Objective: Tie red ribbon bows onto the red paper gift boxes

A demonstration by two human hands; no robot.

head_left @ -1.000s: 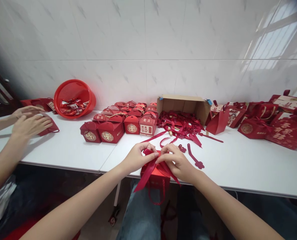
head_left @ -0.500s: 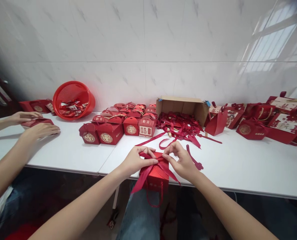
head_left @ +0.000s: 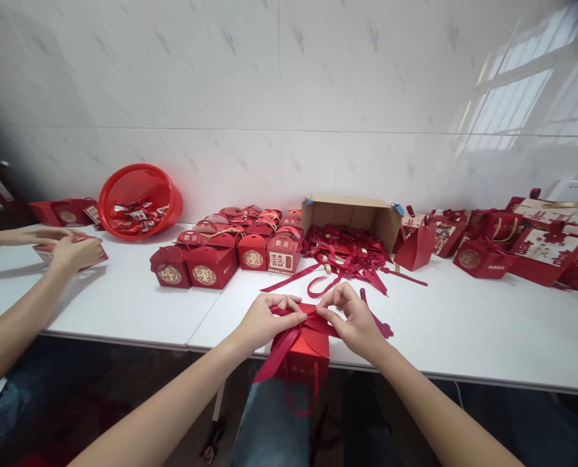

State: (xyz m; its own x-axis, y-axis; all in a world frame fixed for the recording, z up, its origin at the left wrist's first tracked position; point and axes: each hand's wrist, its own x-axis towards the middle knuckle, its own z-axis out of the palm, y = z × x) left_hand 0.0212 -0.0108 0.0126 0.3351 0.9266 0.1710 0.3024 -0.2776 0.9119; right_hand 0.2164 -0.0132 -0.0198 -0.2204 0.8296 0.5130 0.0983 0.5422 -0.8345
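A small red gift box (head_left: 308,353) with a rope handle hanging down stands at the table's front edge. Across its top lies a dark red ribbon (head_left: 283,350), gathered into a bow or knot. My left hand (head_left: 268,320) pinches the ribbon at the left of the knot, thumb against fingers. On the right side, my right hand (head_left: 351,319) pinches the ribbon between thumb and forefinger, close to the left fingertips. A flat dark red strip (head_left: 379,321) lies just beyond my right hand.
Rows of red boxes (head_left: 211,266) stand left of centre. A cardboard box (head_left: 351,206) spills red ribbons (head_left: 349,250). Red gift bags (head_left: 486,258) stand at right. A red basket (head_left: 172,207) holds small packets. At left, another person's hands (head_left: 77,251) hold a red box (head_left: 91,250).
The ribbon's right tail no longer hangs out past the box below my right hand. At left, the other person's hands have shifted and their box is tilted differently. The view has moved slightly.
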